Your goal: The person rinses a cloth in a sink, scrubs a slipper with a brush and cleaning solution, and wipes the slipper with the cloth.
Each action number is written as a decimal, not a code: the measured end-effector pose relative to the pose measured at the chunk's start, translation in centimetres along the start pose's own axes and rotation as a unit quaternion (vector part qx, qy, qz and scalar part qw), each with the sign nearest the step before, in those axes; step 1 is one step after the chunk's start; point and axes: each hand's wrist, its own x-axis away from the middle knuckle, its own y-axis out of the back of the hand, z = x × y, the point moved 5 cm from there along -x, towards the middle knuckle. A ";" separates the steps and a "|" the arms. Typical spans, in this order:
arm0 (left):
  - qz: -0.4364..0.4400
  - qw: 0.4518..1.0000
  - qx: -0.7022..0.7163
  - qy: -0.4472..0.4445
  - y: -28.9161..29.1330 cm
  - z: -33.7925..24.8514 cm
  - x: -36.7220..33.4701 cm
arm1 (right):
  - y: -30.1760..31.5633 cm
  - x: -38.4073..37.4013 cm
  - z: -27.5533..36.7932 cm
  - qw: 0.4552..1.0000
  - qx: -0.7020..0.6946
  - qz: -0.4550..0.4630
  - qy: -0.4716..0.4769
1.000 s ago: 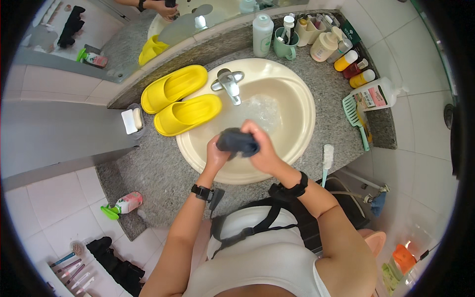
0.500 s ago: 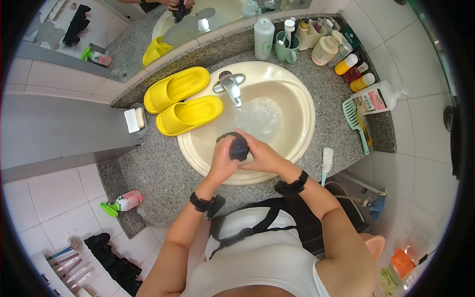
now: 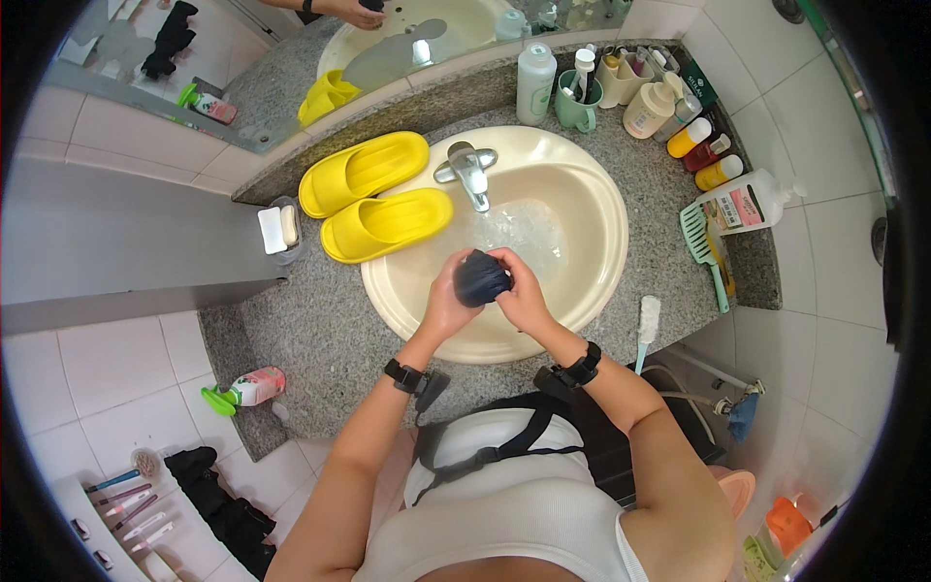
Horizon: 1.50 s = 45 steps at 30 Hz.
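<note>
Over the near part of the cream oval sink point(image 3: 603, 291), my left hand point(image 3: 448, 299) and my right hand point(image 3: 525, 294) hold a balled-up dark cloth point(image 3: 482, 278) between them. The left fingers cup its left side. On its right side the right fingers and thumb press in. Whether it is a sock or another small garment I cannot make out. Beyond my hands is the chrome faucet point(image 3: 472, 177), above rippled water point(image 3: 524, 233) in the basin. A pair of yellow slippers, one farther back point(image 3: 364, 173) and one nearer point(image 3: 386, 225), rests at the sink's left rim.
Left of the slippers sits a soap dish point(image 3: 281, 229). A pink spray bottle point(image 3: 260, 386) lies at the counter's left end. Bottles, a green cup point(image 3: 576, 109) and a green slotted scoop point(image 3: 704, 242) line the back and right. A white brush point(image 3: 648, 320) lies at the front right edge.
The dark cloth is turned and bunched into a rounder ball, and my right fingers have closed in over its right side. The whole view has shifted slightly.
</note>
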 end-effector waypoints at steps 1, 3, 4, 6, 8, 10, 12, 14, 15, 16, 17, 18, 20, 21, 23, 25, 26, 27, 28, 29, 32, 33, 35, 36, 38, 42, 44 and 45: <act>-0.001 1.000 -0.001 -0.001 0.0 0.4 -0.1 | 0.1 0.0 -0.5 0.999 -0.039 0.008 -0.015; -0.017 0.998 -0.065 0.000 0.2 0.8 -0.3 | 0.3 0.4 0.0 0.996 -0.048 0.060 -0.036; -0.015 0.998 -0.065 -0.001 0.4 0.9 -0.3 | 0.2 0.6 0.3 0.991 -0.056 0.111 -0.058; -0.069 0.967 -0.199 -0.145 1.2 -0.5 -0.2 | 1.4 0.1 -0.8 0.973 -0.108 0.177 -0.099; -0.024 0.951 -0.248 -0.181 1.5 -0.7 -0.3 | 2.9 0.3 -2.2 0.910 -0.250 0.261 -0.203; 0.020 0.930 -0.299 -0.215 1.2 -1.0 -0.3 | 2.5 0.2 -2.6 0.885 -0.276 0.256 -0.274; 0.094 0.889 -0.344 -0.288 0.2 -1.7 0.1 | 1.3 0.7 -3.1 0.817 -0.317 0.308 -0.370; 0.102 0.875 -0.363 -0.305 -0.4 -2.2 0.1 | 0.1 1.1 -4.2 0.819 -0.262 0.338 -0.382; 0.103 0.861 -0.383 -0.318 -0.6 -2.3 0.0 | -0.8 1.2 -5.1 0.815 -0.201 0.374 -0.394; 0.076 0.852 -0.407 -0.320 -0.6 -1.8 -0.2 | -1.1 0.9 -5.7 0.829 -0.158 0.362 -0.395; 0.076 0.852 -0.407 -0.319 -0.5 -1.3 -0.1 | -1.3 0.4 -6.8 0.854 -0.109 0.326 -0.390; 0.085 0.851 -0.437 -0.279 -0.3 -0.3 -0.3 | -1.2 0.0 -6.9 0.873 -0.058 0.298 -0.382; 0.094 0.846 -0.477 -0.217 -0.3 1.3 -0.6 | -1.4 -0.8 -7.2 0.888 -0.007 0.271 -0.372; 0.094 0.846 -0.477 -0.217 -0.5 1.8 -0.7 | -1.3 -1.3 -7.9 0.895 0.077 0.257 -0.356; 0.097 0.865 -0.469 -0.147 -0.6 3.3 -1.2 | -1.5 -1.6 -9.1 0.896 0.160 0.239 -0.338; 0.093 0.878 -0.455 -0.119 -0.5 4.6 -1.2 | -2.2 -2.6 -7.4 0.900 0.390 0.178 -0.076; 0.090 0.889 -0.438 -0.093 -0.4 5.3 -1.2 | -2.4 -2.3 -7.5 0.900 0.391 0.180 -0.074; 0.089 0.890 -0.438 -0.093 -0.5 5.3 -1.1 | -2.2 -2.1 -7.1 0.898 0.408 0.154 -0.058; 0.101 0.898 -0.424 -0.059 -0.5 5.6 -1.1 | -2.1 -2.1 -6.7 0.895 0.425 0.128 -0.041; 0.114 0.905 -0.410 -0.025 -0.6 5.9 -1.0 | -2.1 -2.1 -6.8 0.895 0.426 0.128 -0.040; 0.124 0.940 -0.317 0.034 -0.8 7.0 -0.8 | -2.0 -2.1 -7.5 0.859 0.497 0.120 -0.009; 0.122 0.940 -0.317 0.034 -0.8 7.0 -0.8 | -1.9 -2.1 -7.4 0.851 0.509 0.125 0.021; 0.125 0.958 -0.256 0.009 -1.0 6.7 -1.0 | -1.9 -2.1 -7.4 0.842 0.520 0.131 0.051; 0.122 0.959 -0.254 0.011 -0.9 6.1 -1.0 | -1.9 -2.1 -6.9 0.839 0.526 0.136 0.037; 0.146 0.970 -0.176 0.086 -0.4 5.7 -0.8 | -1.6 -1.8 -5.7 0.833 0.533 0.145 0.024; 0.111 0.971 -0.210 -0.018 1.5 4.3 -0.2 | -0.8 -0.9 -2.1 0.898 0.413 0.147 -0.037; 0.059 0.970 -0.229 -0.056 2.2 3.4 0.1 | -0.2 -0.4 -2.2 0.915 0.372 0.140 -0.065; 0.054 0.970 -0.229 -0.055 2.1 2.8 0.3 | 0.1 0.0 -1.9 0.931 0.344 0.118 -0.025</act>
